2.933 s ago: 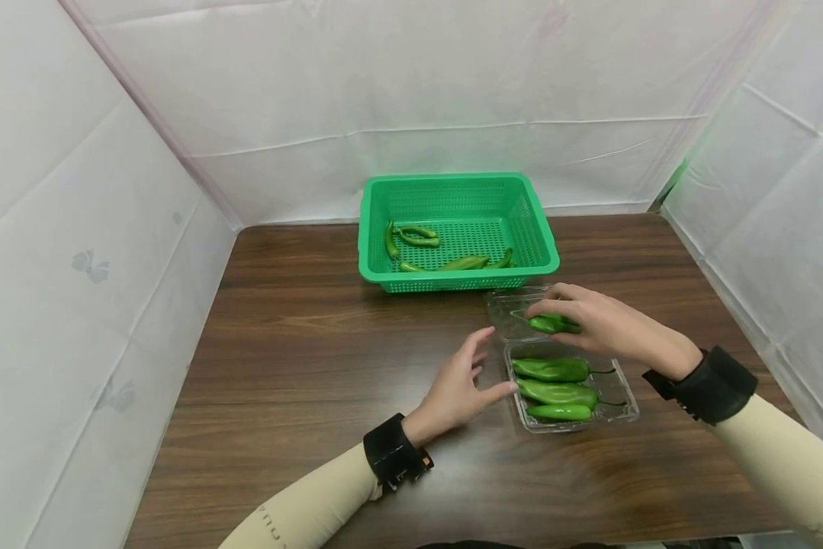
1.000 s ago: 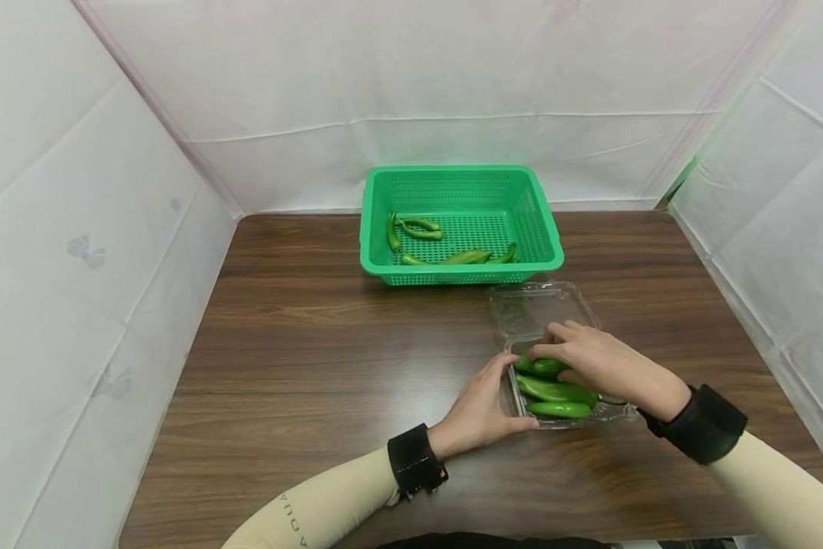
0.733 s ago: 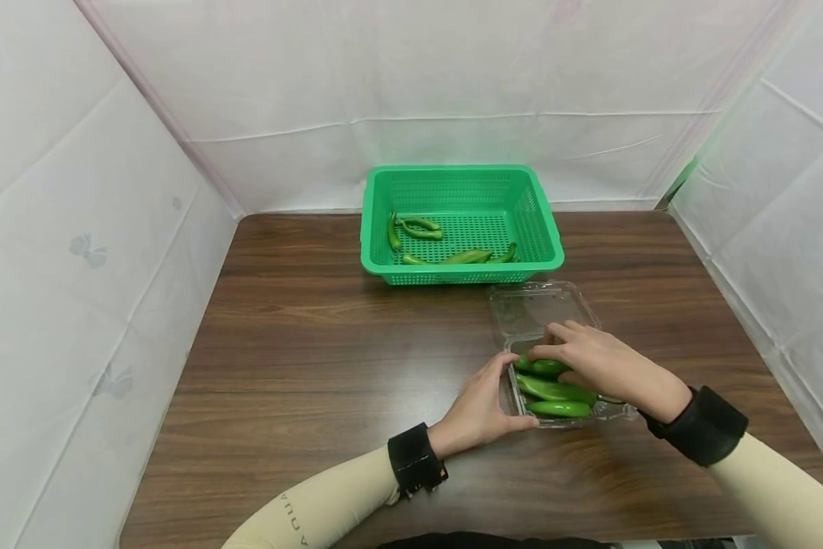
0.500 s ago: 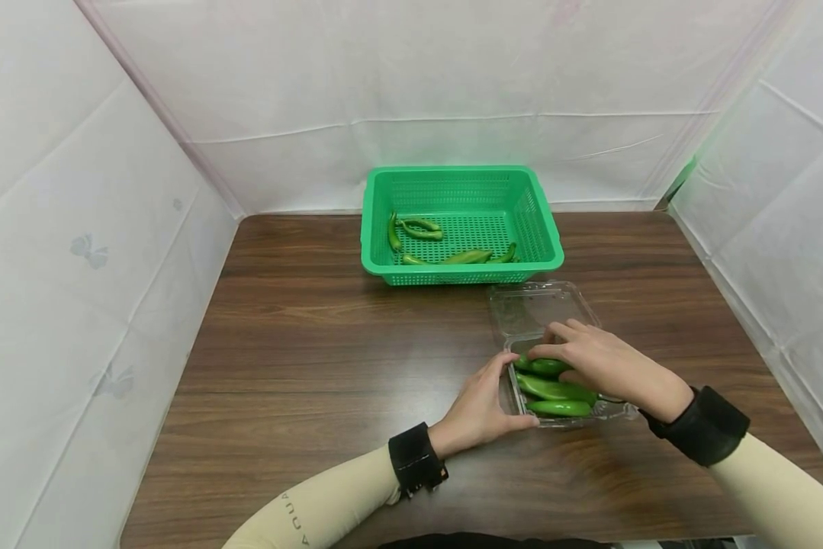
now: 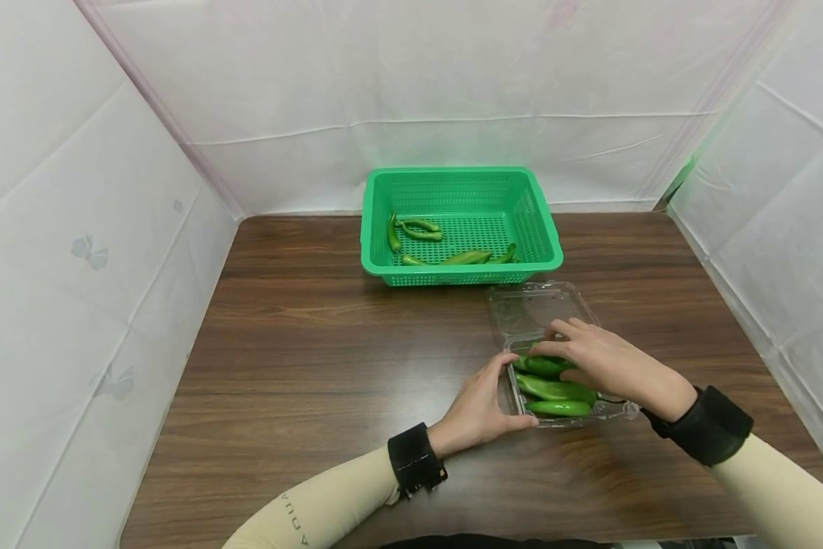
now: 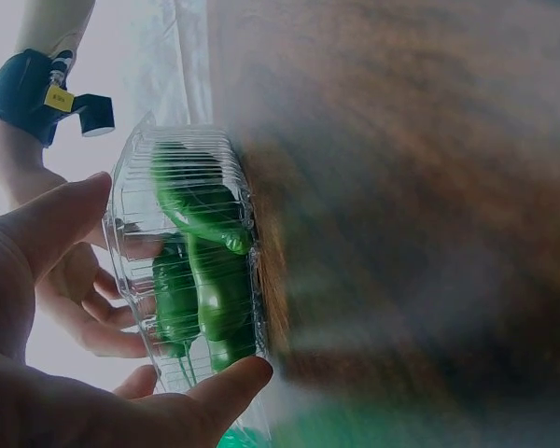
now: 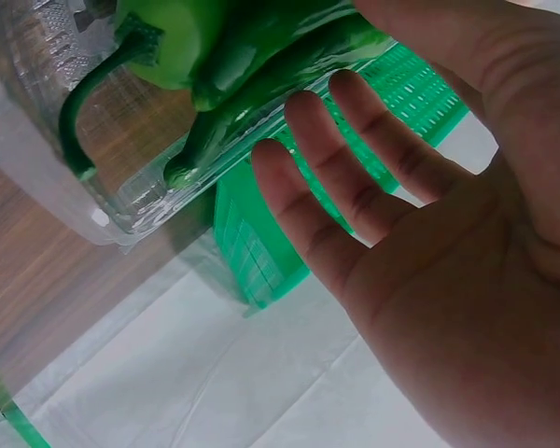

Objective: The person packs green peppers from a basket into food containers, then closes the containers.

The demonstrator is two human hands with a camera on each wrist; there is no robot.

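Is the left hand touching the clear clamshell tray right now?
Touching. In the head view the left hand has thumb and fingers against the left side of the clear clamshell tray.
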